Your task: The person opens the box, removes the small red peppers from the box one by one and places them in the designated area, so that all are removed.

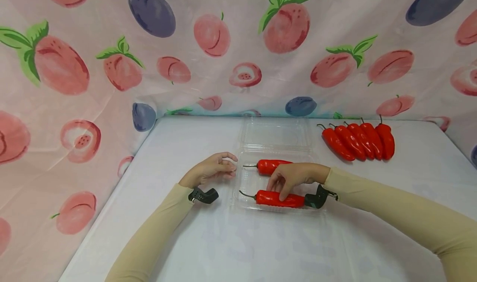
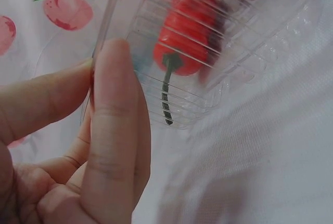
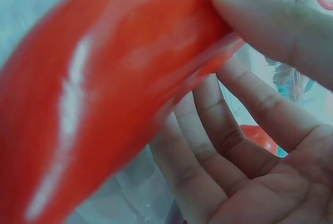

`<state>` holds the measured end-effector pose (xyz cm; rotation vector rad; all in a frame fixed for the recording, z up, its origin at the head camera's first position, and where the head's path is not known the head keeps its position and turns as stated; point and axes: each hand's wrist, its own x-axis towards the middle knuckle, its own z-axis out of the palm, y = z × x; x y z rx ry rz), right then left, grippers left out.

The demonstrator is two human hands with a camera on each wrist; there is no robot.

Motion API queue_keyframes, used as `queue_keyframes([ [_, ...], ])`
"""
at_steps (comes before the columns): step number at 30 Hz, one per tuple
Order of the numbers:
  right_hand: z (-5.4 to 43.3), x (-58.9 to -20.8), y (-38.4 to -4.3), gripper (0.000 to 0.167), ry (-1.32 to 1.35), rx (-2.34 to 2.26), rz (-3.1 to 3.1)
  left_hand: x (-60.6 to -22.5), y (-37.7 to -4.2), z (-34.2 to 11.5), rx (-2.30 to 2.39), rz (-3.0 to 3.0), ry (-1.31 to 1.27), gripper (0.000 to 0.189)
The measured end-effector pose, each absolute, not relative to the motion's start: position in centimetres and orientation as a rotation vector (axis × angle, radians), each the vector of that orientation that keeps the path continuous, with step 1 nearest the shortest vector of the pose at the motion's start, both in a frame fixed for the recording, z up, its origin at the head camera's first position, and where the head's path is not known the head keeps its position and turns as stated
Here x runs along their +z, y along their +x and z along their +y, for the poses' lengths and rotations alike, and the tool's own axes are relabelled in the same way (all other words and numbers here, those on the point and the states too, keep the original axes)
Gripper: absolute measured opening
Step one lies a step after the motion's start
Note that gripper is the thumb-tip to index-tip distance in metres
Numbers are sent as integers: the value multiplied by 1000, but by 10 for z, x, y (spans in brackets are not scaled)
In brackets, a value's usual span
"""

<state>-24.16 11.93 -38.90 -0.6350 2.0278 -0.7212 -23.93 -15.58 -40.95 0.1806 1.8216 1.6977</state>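
Observation:
My right hand (image 1: 292,175) holds a red chili pepper (image 1: 263,197) along the near side of a clear plastic container (image 1: 250,181). The thumb lies on one side of the pepper and the other fingers curl at its far side, as the right wrist view shows. Behind it in the container lies another red pepper (image 1: 267,165), partly hidden by that hand. Both green stems point left. At the container's left edge is my left hand (image 1: 216,167); in the left wrist view its thumb and fingers pinch the clear plastic edge (image 2: 106,24).
The container's clear lid (image 1: 276,133) lies folded back toward the rear wall. Several more red peppers (image 1: 360,140) lie side by side at the back right of the white table (image 1: 208,249). Fruit-printed cloth (image 1: 238,37) hangs behind and on the sides.

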Motion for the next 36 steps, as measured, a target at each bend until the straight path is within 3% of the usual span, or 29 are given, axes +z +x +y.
queue_keyframes([
  [36,122,-385,-242,28,-604,-733,2009,-409,-239,-155,1696,1838,174,32],
])
